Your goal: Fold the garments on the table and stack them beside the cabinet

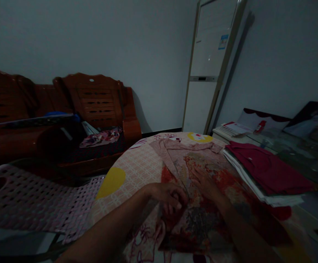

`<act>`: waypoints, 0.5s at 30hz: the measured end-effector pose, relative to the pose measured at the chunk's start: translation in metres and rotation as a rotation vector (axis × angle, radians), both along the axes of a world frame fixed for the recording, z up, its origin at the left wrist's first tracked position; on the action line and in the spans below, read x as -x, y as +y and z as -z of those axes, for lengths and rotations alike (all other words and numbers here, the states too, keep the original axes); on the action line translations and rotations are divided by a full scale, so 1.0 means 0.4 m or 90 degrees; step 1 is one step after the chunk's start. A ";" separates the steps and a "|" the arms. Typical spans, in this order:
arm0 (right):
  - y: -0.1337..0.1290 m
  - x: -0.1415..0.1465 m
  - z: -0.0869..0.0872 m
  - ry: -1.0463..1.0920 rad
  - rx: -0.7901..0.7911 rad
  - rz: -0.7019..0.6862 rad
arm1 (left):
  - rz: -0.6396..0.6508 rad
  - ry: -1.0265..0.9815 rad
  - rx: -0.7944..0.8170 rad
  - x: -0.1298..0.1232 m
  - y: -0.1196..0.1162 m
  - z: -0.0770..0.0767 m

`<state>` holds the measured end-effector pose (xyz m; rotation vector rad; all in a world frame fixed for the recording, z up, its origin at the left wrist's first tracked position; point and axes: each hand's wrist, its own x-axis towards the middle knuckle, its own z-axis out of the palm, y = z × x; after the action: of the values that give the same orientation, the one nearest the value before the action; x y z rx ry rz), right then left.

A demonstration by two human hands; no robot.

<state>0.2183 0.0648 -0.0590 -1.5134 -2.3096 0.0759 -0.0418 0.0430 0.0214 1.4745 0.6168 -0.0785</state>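
Note:
A long-sleeved patterned shirt (210, 204), pinkish with red, orange and grey print, lies spread on the round table in front of me. One sleeve (194, 146) stretches across its far end, and another part is folded down along the left side. At the shirt's left edge, my left hand (169, 197) is curled closed with fabric at its fingers; the exact grip is partly hidden. My right hand (204, 182) rests flat on the middle of the shirt, fingers stretched out.
The table wears a patterned cloth (137, 168). To the right sits a stack of folded clothes, dark red garment (265, 168) on top. Beyond are a glass-topped cabinet (282, 142) and a tall air conditioner (202, 98). A woven chair (52, 197) and wooden sofa (98, 98) stand left.

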 end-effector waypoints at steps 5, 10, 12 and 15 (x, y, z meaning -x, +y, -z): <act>-0.012 0.009 -0.034 0.077 -0.022 -0.019 | -0.199 -0.009 -0.119 -0.002 0.116 0.011; -0.046 0.058 -0.082 0.162 0.063 -0.068 | -0.747 0.210 -0.396 0.063 0.270 0.045; -0.061 0.081 -0.092 0.190 0.115 -0.106 | -0.816 0.244 -0.379 0.074 0.301 0.060; -0.076 0.104 -0.100 0.226 0.178 -0.177 | -0.832 0.248 -0.367 0.074 0.323 0.076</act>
<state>0.1767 0.0343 -0.0191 -1.1659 -2.2615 0.7080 -0.0713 0.1721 -0.0089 1.3198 1.9271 0.9081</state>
